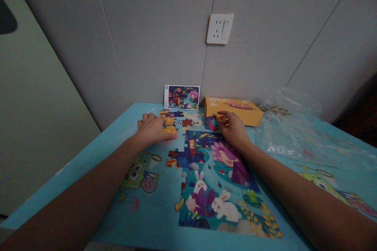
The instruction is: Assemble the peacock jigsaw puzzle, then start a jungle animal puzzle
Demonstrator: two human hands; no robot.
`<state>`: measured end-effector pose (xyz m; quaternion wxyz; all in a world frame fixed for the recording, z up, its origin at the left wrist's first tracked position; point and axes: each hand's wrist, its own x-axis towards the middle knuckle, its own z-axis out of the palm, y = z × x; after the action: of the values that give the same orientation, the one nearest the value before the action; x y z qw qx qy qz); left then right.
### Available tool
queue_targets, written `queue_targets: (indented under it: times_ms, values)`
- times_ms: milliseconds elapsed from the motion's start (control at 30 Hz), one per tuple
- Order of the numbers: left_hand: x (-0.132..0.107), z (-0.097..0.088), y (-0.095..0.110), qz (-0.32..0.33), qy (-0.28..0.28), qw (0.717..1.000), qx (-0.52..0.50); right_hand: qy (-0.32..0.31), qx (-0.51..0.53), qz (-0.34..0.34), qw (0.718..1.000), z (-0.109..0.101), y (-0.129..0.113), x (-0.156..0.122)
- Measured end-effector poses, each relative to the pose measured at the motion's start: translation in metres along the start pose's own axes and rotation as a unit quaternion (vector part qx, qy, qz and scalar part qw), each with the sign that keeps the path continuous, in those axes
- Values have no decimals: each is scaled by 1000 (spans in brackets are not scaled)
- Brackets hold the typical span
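Observation:
A partly assembled jigsaw puzzle [218, 184] with rabbits and a peacock lies on the blue table [88, 157]. My left hand [153, 129] rests flat, fingers stretched, on loose puzzle pieces [179, 119] near the puzzle's top left. My right hand [234, 127] is curled at the puzzle's top edge, fingers pinching a red and blue puzzle piece [212, 124] beside the orange box [232, 110].
A reference picture card [182, 97] leans against the grey wall. A crumpled clear plastic bag [294, 125] lies at the right. A wall socket [219, 28] is above. The table carries cartoon prints [141, 172].

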<state>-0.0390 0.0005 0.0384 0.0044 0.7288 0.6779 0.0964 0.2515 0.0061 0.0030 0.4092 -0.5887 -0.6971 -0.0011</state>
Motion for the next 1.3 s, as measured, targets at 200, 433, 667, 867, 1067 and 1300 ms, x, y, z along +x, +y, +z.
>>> queue_targets:
  times_ms: [200,433,667,867,1067,1300]
  values:
    - [0,0,0,44,-1,999,3,7,3,-13,1000,-3,-7,0]
    - [-13,4,22,243,12,930,-277,-103,71,-225,966,-20,-57,-20]
    - [-27,1,34,294,-171,827,-448,-145,53,-140,978,-18,-70,-29]
    - [-22,1,33,252,-134,837,-467,-180,78,-75,978,-20,-73,-31]
    - [-19,1,32,219,-153,816,-513,-161,77,-54,982,-17,-73,-31]
    - [-16,-3,32,139,-133,835,-516,-6,-20,-40,999,-28,-70,-23]
